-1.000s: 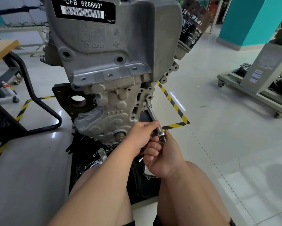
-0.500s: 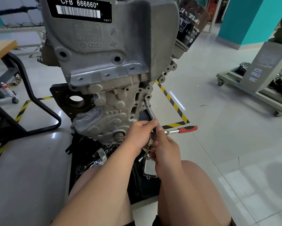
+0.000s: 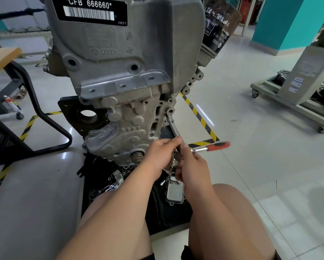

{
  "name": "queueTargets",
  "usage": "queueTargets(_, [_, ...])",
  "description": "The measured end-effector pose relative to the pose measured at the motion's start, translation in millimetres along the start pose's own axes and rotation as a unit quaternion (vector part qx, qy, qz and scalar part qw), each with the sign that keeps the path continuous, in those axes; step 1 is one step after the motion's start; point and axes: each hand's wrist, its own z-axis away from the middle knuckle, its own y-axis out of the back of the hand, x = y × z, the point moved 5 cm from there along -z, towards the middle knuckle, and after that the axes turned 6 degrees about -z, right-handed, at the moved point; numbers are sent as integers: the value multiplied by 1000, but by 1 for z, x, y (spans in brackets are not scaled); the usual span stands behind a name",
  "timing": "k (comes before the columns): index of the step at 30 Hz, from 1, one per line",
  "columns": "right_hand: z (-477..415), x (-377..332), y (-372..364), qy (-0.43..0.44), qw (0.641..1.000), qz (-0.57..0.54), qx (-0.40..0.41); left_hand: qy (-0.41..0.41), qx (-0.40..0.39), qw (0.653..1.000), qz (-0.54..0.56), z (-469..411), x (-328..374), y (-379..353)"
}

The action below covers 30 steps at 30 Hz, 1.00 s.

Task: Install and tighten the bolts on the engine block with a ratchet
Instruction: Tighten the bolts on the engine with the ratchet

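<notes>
Head view is showing the ratchet (image 3: 210, 147) swinging out to the right of the engine block (image 3: 123, 76), its red handle now sticking clear of the hands and blurring as it goes; a second ago that handle was tucked out of sight behind the fingers, and half a second ago it was just coming into view. That is reading as a fresh stroke on the bolt, so tightening is under way rather than threading. The extension bar (image 3: 173, 126) is running up from the hands to a boss on the block's lower right edge, and its tip is sitting against that boss; the bolt itself is hidden at the tip, so how far it is seated I cannot tell. The left hand (image 3: 160, 156), just below the block, is pinching the bar near its lower end between thumb and fingertips, steadying it. The right hand (image 3: 192, 166), touching the left, is clenching around the ratchet head, with the handle jutting out past the thumb. Several holes along the block's right flank are looking open, so more bolts are probably waiting. Loose parts are lying on the black mat (image 3: 168, 216) under the block, near the knees.
</notes>
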Motion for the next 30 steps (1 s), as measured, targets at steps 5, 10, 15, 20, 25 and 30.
queueTargets(5, [5,5,-11,-229,934,-254,-98,6,-8,1000,-9,3,0,-7])
queueTargets(10, [15,1,-18,-318,858,-353,-196,10,-7,1000,-2,3,3,-6])
queueTargets(15, [18,-2,-20,-309,865,-338,-206,10,2,1000,-4,5,3,-5])
queueTargets(20, [13,5,-16,-276,906,-278,-162,30,7,999,18,4,0,-8])
queueTargets(25, [3,5,-4,-147,985,-76,-52,1,3,999,31,5,3,-9])
queueTargets(30, [1,-10,5,64,989,131,0,-2,24,1000,20,5,5,-6])
